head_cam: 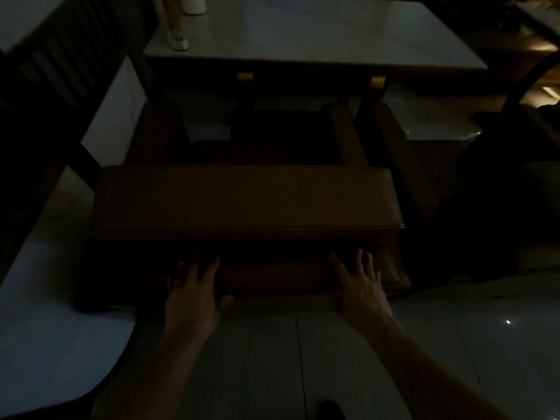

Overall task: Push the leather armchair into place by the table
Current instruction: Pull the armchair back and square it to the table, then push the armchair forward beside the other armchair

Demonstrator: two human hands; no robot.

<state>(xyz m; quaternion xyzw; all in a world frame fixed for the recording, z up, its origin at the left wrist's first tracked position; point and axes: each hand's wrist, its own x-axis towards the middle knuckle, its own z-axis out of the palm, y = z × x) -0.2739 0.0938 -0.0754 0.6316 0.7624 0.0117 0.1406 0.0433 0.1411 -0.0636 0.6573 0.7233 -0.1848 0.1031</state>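
While the fingers (209, 265) of both hands lie spread and straight, gripping nothing, the left hand (194, 294) and right hand (362, 287) press flat on the rear of the leather armchair (245, 201). Its wide backrest runs crosswise, parallel to the near edge of the table (315, 34), seat facing the table, armrests reaching under that edge. Bare tiled floor (303, 353) lies behind the armchair. A white container (194, 4) stands at the table's far-left corner; contents cannot be seen.
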